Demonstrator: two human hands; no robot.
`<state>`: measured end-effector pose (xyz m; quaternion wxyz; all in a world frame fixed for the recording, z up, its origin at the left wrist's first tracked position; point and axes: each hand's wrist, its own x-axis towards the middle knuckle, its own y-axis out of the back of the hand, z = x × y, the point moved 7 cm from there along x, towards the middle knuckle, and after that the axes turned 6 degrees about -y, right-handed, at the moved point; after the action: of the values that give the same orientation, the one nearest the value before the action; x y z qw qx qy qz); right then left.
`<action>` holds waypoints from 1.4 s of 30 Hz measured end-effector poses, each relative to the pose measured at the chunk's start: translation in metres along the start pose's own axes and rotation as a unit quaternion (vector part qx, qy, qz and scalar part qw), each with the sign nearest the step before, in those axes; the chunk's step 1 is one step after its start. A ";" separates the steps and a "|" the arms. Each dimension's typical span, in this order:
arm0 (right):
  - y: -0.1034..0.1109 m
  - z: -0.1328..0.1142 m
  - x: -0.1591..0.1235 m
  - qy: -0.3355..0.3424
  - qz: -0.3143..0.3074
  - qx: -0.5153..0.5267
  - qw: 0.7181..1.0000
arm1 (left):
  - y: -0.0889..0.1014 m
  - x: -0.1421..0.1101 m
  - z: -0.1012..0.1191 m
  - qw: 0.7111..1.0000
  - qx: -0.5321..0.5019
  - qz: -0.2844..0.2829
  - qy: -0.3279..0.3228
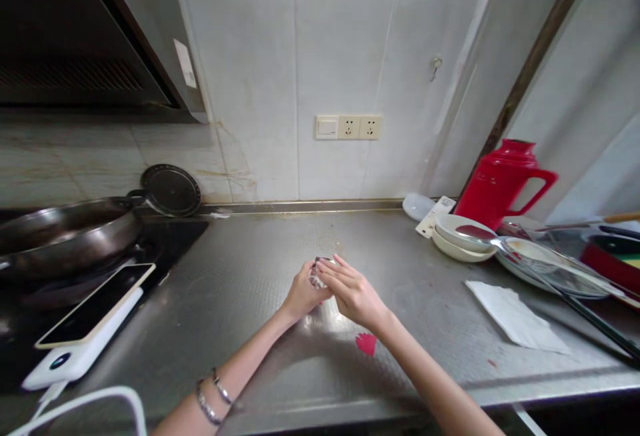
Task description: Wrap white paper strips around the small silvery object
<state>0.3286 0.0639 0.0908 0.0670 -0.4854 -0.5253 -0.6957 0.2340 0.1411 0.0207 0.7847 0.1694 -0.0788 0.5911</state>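
Both my hands meet over the middle of the steel counter [260,269]. My left hand [301,295] and my right hand [351,293] are closed together on a small clear, shiny object [318,277], maybe a bit of plastic wrap or glass; most of it is hidden by my fingers. My left wrist wears two bracelets [213,396]. A small red scrap [367,343] lies on the counter just below my right wrist.
A dark wok [65,236] sits on the stove at left, a round lid [170,189] behind it. A phone on a white power bank [87,319] lies at front left. At right are a red jug [500,183], stacked bowls [463,236], plates, and a paper napkin [515,316].
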 end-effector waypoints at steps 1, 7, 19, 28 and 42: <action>-0.001 -0.002 -0.001 0.005 -0.009 0.002 1.000 | 0.001 0.000 0.000 1.000 0.000 0.001 -0.005; 0.006 0.003 -0.003 0.029 -0.027 0.007 0.999 | -0.003 -0.002 -0.004 1.000 -0.003 -0.022 0.010; 0.002 0.033 -0.018 -0.178 0.132 0.186 0.957 | -0.012 -0.006 0.006 0.989 -0.138 -0.040 0.046; 0.006 0.019 -0.025 -0.146 0.132 0.136 0.971 | -0.015 -0.007 0.003 0.967 -0.234 -0.057 0.089; -0.005 0.025 -0.022 -0.150 0.117 0.134 0.973 | -0.010 -0.004 -0.002 0.970 -0.216 -0.047 0.096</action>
<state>0.3522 0.0762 0.0706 0.1330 -0.6283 -0.5579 -0.5256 0.2425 0.1357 0.0155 0.8337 -0.0585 -0.1205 0.5357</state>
